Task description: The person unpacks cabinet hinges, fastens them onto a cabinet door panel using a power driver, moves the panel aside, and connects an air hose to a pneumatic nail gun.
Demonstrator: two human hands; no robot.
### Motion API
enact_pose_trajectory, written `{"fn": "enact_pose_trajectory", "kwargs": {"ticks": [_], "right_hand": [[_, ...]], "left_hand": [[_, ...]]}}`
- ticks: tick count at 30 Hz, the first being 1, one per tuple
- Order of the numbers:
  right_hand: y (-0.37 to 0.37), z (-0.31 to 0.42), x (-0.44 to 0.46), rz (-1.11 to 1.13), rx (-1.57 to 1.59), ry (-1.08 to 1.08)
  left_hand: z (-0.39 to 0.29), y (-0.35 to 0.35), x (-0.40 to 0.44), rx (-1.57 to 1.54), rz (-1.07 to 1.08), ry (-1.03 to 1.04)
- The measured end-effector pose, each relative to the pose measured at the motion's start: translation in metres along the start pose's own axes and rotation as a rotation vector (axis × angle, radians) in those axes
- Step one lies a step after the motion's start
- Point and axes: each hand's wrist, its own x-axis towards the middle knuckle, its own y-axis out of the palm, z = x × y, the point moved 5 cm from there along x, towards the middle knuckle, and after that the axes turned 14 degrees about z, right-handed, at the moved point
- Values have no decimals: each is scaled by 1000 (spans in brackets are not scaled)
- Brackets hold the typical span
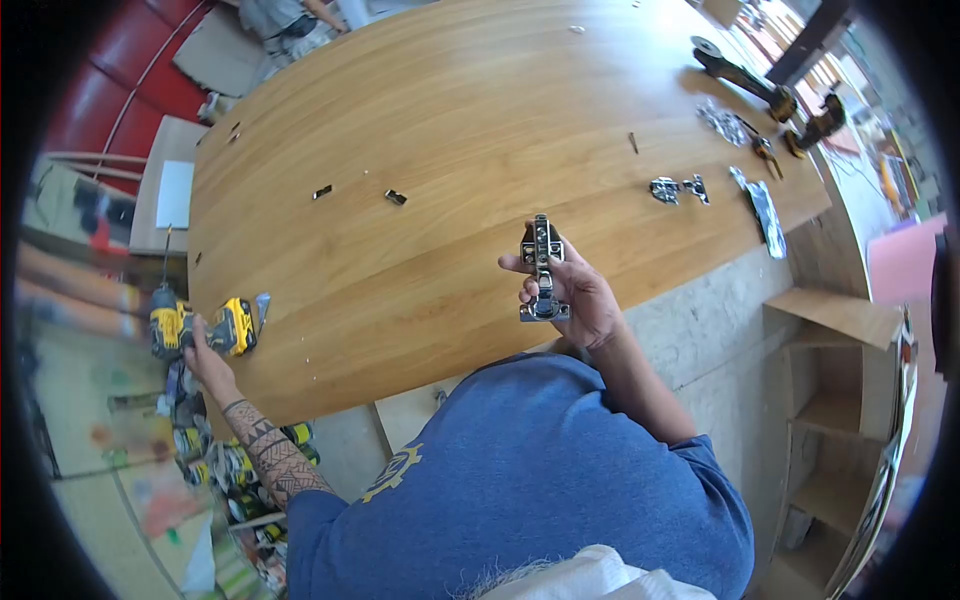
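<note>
My right hand [590,305] holds a shiny metal cabinet hinge [543,262] upright above the near edge of the wooden table [430,290]. Its fingers are closed around the hinge from behind. At the table's left edge, my left hand [208,362] is wrapped round the grip of a yellow and black cordless drill [172,328]. A long thin bit points away from the drill's chuck. Another metal hinge [665,190] lies on the table to the right of my right hand, beside a smaller metal plate [696,188].
Two small dark metal pieces, one a clip [396,197], lie mid-table. At the right are an angle grinder [745,80], a second drill [818,125] and a plastic packet [760,212]. Shelves [830,400] stand at lower right. Another person [290,25] is at the far edge.
</note>
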Motion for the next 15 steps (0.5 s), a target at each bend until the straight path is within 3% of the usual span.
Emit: {"fn": "enact_pose_trajectory", "kwargs": {"ticks": [4,6,11,15], "right_hand": [[-6,-3,-6,-5,-13,-48],[-7,1,-11,-1,-17,-82],[-1,16,-13,-10,-105,-135],[0,28,-8,5,-138,-167]], "left_hand": [[7,3,24,-167,31,-142],[31,-18,39,-143,77,-59],[-17,16,10,-65,-61,121],[-118,82,-62,-120,137,179]]}}
